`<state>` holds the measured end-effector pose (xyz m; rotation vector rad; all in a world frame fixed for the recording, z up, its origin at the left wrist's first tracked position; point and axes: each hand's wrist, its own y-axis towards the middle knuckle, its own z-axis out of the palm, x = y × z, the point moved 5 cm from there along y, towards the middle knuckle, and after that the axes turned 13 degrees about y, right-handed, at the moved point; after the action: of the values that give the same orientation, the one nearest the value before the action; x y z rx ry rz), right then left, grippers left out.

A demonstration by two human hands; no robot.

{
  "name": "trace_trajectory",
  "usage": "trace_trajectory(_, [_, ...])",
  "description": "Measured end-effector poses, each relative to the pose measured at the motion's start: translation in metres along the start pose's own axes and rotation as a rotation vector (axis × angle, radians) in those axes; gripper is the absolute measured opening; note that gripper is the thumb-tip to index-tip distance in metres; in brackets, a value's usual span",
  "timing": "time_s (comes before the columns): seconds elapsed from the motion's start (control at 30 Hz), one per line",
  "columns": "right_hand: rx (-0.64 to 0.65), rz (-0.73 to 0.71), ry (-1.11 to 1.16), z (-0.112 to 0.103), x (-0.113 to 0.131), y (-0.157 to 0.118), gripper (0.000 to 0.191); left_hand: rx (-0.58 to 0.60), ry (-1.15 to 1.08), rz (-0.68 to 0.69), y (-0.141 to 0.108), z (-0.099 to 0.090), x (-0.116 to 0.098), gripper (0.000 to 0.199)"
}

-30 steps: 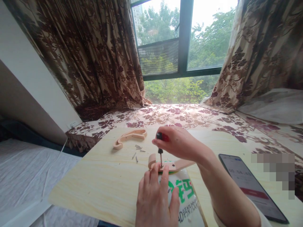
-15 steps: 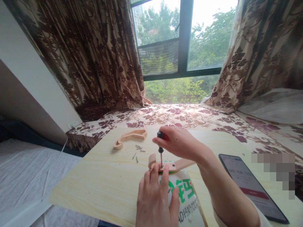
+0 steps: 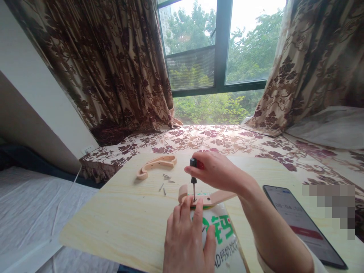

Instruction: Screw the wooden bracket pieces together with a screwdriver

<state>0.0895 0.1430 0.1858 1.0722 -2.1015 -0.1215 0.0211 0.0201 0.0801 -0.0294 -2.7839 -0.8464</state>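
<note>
My right hand (image 3: 212,169) is closed around the dark handle of a screwdriver (image 3: 193,178). The screwdriver stands upright, its tip at a hole in a curved wooden piece (image 3: 217,198). A second hole shows to the right of the tip. My left hand (image 3: 186,237) lies flat with fingers apart, its fingertips pressing on the wooden piece on both sides of the tip. Beneath the piece and my left hand is a white packet (image 3: 224,242) with green and black lettering.
On the pale wooden table (image 3: 113,212), another curved wooden piece (image 3: 156,165) lies at the back left, with several screws (image 3: 165,185) near it. A phone (image 3: 301,223) showing a timer lies on the right. Behind are a floral-covered ledge (image 3: 210,138) and a window.
My right hand and the screwdriver handle have shifted very slightly, while the tip stays at the same hole. My left hand has not visibly moved.
</note>
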Motion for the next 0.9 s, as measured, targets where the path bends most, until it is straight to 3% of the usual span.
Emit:
trace_trajectory(0.13, [0.097,-0.098,0.139,0.003,0.009,-0.004,0.012,0.031,-0.023,-0.012,0.000,0.001,0.000,0.048])
trace_trajectory(0.4, [-0.014,0.012,0.007,0.002,-0.003,0.002,0.029,0.014,-0.044,-0.024,0.001,0.000,-0.002,0.048])
trace_trajectory(0.6, [0.109,-0.097,0.186,0.004,0.011,-0.004,0.007,0.038,-0.038,-0.025,-0.001,0.002,-0.002,0.048])
trace_trajectory(0.8, [-0.021,0.009,0.009,0.001,-0.002,0.001,0.026,0.019,-0.017,-0.002,0.001,0.002,0.000,0.049])
trace_trajectory(0.9, [0.027,-0.032,0.068,0.001,0.001,-0.001,0.018,0.026,-0.039,-0.019,0.001,0.001,-0.001,0.048])
